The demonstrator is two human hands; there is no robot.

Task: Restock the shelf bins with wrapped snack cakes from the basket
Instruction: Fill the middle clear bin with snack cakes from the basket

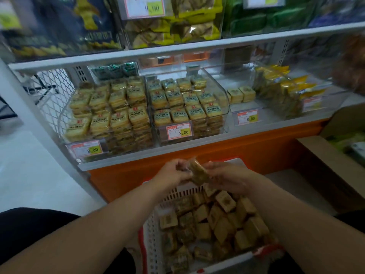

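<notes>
Both hands, left hand [171, 172] and right hand [227, 175], hold one wrapped snack cake [198, 173] pinched between their curled fingers above the basket [156, 220], apparently to square it before placement in the near-empty bin [233, 107] beyond the fingertips.

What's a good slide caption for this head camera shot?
Both hands hold wrapped snack cakes over the basket, facing a nearly empty bin.

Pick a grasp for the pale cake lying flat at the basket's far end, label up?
Come from above and pinch that snack cake across its two short side edges: its flat top faces up, clear of neighbours, near the basket far wall. Both hands are busy holding another cake.
</notes>
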